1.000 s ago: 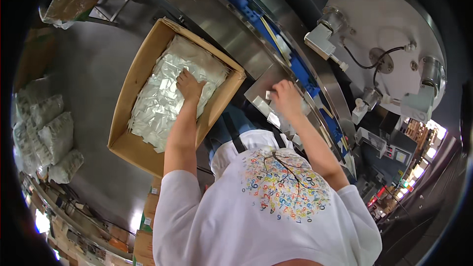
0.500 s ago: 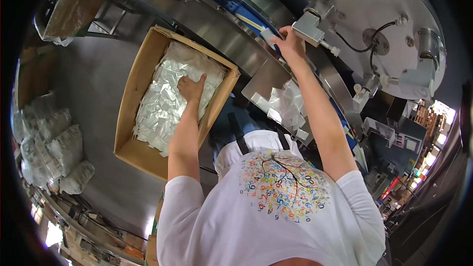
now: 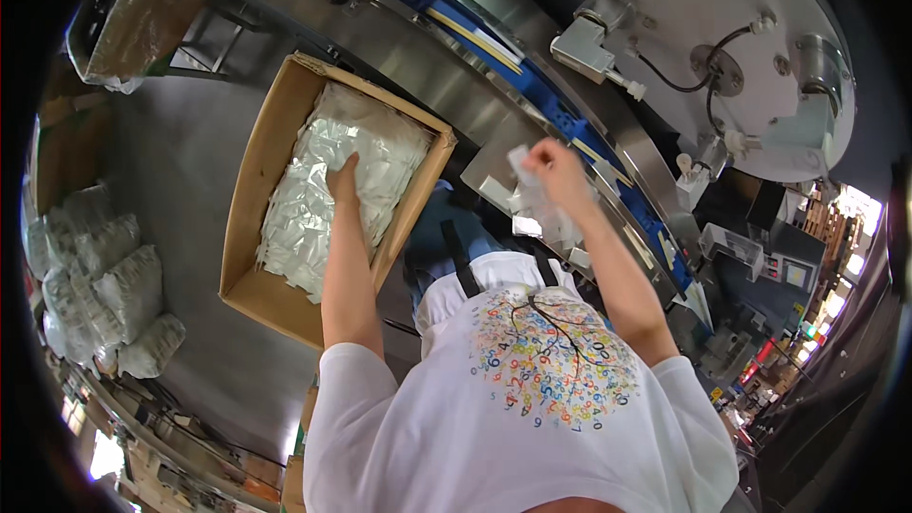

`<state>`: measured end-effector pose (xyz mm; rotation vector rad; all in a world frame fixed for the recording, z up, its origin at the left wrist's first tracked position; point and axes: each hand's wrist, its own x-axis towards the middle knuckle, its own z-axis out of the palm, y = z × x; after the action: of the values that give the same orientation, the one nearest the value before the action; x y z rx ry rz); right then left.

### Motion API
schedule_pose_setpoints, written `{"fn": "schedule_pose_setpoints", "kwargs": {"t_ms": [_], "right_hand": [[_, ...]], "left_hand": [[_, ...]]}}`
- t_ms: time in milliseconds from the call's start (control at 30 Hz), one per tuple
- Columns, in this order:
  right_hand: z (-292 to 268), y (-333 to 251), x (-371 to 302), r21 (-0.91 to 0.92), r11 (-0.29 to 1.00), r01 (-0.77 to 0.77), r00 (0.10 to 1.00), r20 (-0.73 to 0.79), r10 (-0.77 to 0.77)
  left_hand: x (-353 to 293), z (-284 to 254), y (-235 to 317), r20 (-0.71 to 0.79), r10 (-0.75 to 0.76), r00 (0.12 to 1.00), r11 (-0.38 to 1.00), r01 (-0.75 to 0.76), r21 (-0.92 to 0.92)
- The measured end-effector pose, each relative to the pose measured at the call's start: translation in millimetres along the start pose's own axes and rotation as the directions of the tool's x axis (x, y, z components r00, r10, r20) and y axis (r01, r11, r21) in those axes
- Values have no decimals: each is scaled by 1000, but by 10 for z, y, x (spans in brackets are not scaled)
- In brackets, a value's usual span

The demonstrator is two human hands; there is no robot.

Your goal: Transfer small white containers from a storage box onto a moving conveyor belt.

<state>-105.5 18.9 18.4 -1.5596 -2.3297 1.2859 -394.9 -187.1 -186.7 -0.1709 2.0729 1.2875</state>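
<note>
My left hand (image 3: 343, 178) is inside the cardboard box (image 3: 245, 195), resting on a heap of small shiny clear packets (image 3: 318, 214). Its thumb stands apart from the fingers, whose tips are partly hidden against the heap. Over a metal tray (image 3: 483, 166) at the conveyor's near side, my right hand (image 3: 560, 174) pinches a small whitish packet (image 3: 518, 160). More loose packets (image 3: 528, 226) lie in that tray below the right hand, some of them covered by it.
A curved conveyor with a blue belt (image 3: 546, 104) and pale crossbars runs beyond the tray. Above it at right hangs a round metal plate (image 3: 703, 0) with nozzle arms (image 3: 584, 47). Stuffed clear bags (image 3: 123, 294) lie on the floor at left.
My right hand has come back from the conveyor belt to the tray and now pinches a packet there. My left hand has shifted slightly left and turned on the heap.
</note>
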Motion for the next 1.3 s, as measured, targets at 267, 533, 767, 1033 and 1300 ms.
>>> {"fn": "schedule_pose_setpoints", "kwargs": {"t_ms": [267, 533, 767, 1033, 1300], "right_hand": [[-582, 227, 811, -147, 985, 91, 972, -202, -120], [-726, 156, 667, -161, 980, 114, 959, -240, -151], [-453, -322, 657, -29, 987, 155, 961, -228, -158], [-417, 149, -95, 282, 953, 111, 990, -114, -82], [-539, 667, 116, 591, 786, -183, 914, -192, 357]], "left_hand": [[-677, -639, 782, -15, -236, 972, 934, 222, -280], [-1186, -324, 942, 324, 249, 913, 914, -112, -390], [-1981, 791, 1575, 645, -10, 764, 871, 323, -369], [-2166, 1349, 1285, 833, 4, 553, 861, 421, -284], [-2095, 1439, 1113, 745, 34, 667, 945, 222, -241]]}}
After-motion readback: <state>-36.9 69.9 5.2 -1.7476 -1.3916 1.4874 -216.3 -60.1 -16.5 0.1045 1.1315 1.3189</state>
